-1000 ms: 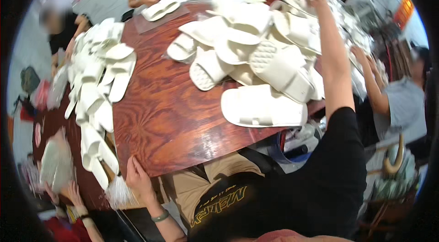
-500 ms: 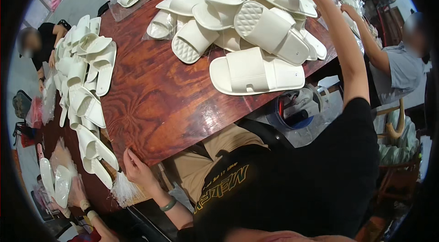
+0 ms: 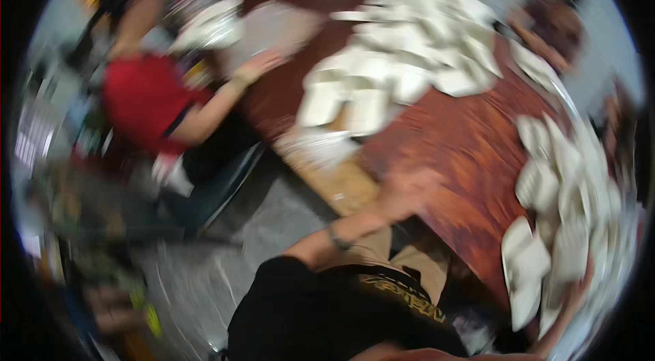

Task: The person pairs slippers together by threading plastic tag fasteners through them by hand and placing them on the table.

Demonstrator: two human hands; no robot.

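As can be seen through blur, white slide slippers (image 3: 525,272) in two heaps

Can find left hand (image 3: 408,192) at near corner of reddish-brown wooden table (image 3: 471,129); cannot tell how far open, nor whether holding something. Can find right hand (image 3: 576,293) close beside right heap (image 3: 570,235); also cannot tell opening of fingers or hold. Can notice far heap (image 3: 409,47) beyond left hand, and, at left, co-worker's hand (image 3: 263,63) near transparent plastic bag (image 3: 276,28).
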